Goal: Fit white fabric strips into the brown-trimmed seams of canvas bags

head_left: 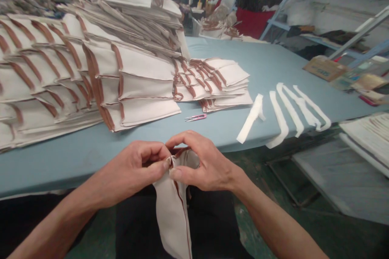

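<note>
A cream fabric piece with brown edging (172,214) hangs down over my lap, its upper end between my two hands. My left hand (146,166) pinches its top edge between thumb and forefinger. From the other side, my right hand (200,162) grips the same edge, the fingers curled over and the thumb pressed close to the left thumb. Just beyond my hands, pink-handled thread snips (196,117) lie on the blue table (146,129). What exactly sits between the thumb tips is too small to make out.
Stacks of cream pieces with brown trim (142,85) cover the table's left side, with a smaller stack (219,81) at the middle. Several white strips (288,109) lie near the right edge. A cardboard box (325,68) and blue shelving (279,24) stand further right.
</note>
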The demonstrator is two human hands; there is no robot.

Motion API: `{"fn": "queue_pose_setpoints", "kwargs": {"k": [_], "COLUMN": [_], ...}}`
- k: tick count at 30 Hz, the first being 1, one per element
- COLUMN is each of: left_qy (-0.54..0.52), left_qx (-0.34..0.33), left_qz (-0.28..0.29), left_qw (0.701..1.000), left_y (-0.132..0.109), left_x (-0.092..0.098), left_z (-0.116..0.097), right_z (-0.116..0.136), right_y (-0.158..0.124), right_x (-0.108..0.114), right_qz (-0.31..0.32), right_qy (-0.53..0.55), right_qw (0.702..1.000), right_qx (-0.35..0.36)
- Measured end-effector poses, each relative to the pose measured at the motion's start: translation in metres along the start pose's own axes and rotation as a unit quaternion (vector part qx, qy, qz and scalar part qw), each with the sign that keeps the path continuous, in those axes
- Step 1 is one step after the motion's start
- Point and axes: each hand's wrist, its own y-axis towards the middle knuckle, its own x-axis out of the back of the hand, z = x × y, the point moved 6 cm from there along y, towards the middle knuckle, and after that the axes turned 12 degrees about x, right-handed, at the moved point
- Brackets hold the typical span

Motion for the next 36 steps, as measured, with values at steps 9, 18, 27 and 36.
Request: {"fn": "queue_pose_setpoints", "kwargs": {"k": [9, 18, 27, 36], "left_qy": [-0.052, -0.033, 0.040, 0.047], "left_qx": [0.024, 0.010, -0.023, -0.009], "left_qz": [0.076, 0.094, 0.089, 0.079], "left_qw": [0.995, 0.995, 0.995, 0.996], "left_y": [-0.003, 0.001, -0.002, -0.001], "left_x": [-0.002, 0.003, 0.008, 0.004], "left_z": [0.009, 0.016, 0.008, 0.011], "right_z": [-0.010, -0.009, -0.015, -0.014], "right_y": [0.002, -0.002, -0.002, -0.002], "right_x": [-0.016, -0.021, -0.022, -0.022], "right_qz": [0.060, 0.067, 0.070, 0.071], "right_qy": [0.130, 0.121, 0.098, 0.084], "right_qw": [0.988, 0.985, 0.985, 0.985], "right_qx": [-0.058, -0.107, -0.127, -0.132]}}
